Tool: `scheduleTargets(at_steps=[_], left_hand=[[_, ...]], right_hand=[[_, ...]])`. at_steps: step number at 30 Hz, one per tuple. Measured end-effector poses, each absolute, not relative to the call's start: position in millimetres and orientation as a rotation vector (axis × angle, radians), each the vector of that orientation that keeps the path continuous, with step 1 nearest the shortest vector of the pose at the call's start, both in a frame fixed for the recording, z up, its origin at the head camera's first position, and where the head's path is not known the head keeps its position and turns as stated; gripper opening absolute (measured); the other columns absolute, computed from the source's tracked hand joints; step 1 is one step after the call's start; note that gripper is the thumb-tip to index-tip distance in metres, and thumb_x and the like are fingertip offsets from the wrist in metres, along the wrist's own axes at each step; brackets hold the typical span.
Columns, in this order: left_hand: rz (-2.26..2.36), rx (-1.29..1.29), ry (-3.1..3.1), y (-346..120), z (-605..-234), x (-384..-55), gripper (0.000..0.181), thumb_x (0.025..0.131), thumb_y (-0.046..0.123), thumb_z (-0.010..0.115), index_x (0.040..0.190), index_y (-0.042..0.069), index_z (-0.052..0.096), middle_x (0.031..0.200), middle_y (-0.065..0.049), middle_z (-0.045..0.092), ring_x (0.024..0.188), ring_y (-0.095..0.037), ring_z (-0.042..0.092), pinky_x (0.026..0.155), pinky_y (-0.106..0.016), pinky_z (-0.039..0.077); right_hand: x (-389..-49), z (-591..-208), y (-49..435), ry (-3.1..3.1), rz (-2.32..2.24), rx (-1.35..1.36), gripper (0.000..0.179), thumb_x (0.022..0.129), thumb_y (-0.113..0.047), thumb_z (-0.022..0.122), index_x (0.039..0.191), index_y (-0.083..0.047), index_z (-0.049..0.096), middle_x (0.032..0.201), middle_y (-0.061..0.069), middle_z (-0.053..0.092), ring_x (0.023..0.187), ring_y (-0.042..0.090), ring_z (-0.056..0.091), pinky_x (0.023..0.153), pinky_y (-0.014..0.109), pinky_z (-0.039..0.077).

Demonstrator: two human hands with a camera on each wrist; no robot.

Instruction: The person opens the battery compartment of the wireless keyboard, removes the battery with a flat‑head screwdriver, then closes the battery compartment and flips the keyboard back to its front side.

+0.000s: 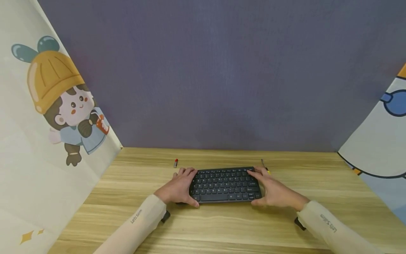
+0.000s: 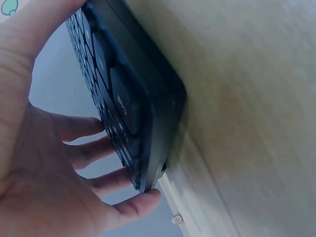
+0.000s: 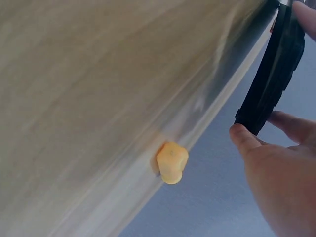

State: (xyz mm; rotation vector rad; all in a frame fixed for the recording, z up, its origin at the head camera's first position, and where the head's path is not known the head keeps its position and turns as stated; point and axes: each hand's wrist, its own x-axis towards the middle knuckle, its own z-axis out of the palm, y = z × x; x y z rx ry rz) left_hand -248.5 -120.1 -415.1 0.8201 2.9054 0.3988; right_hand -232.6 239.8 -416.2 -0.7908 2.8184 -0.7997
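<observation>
A black keyboard with its keys facing up spans the space between both hands. My left hand holds its left end, thumb at the near corner and fingers around the far one. Its fingers reach over the keyboard's edge in the left wrist view. On the opposite end, my right hand grips with the thumb near the front corner and fingertips at the back. The right wrist view catches the keyboard edge-on above the wood. Whether it touches the table along its whole length, I cannot tell.
Behind the left hand lies a small red and silver battery. A screwdriver with a yellow handle lies behind the right hand, partly hidden in the head view. The wooden table meets a grey-purple panel at the back.
</observation>
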Motion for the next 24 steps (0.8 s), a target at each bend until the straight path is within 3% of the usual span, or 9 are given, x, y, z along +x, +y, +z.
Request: scheduleTargets(at_steps=[8, 24], left_hand=[[0.367, 0.826, 2.906, -120, -414, -248, 0.121, 0.054, 0.064, 0.082, 0.146, 0.003, 0.032, 0.146, -0.013, 0.033, 0.126, -0.032, 0.031, 0.099, -0.059, 0.028], [0.333, 0.839, 2.878, -121, -416, -246, 0.119, 0.058, 0.063, 0.081, 0.148, 0.004, 0.029, 0.149, -0.014, 0.028, 0.131, -0.036, 0.026, 0.1, -0.063, 0.024]], right_hand=[[-233, -424, 239, 2.795, -0.822, -0.816, 0.106, 0.066, -0.042, 0.085, 0.148, -0.006, 0.03, 0.148, 0.026, 0.015, 0.127, 0.048, 0.032, 0.093, 0.058, 0.038], [-233, -432, 244, 2.764, -0.793, -0.797, 0.106, 0.065, -0.047, 0.084, 0.148, -0.007, 0.031, 0.15, 0.025, 0.013, 0.129, 0.046, 0.031, 0.093, 0.057, 0.038]])
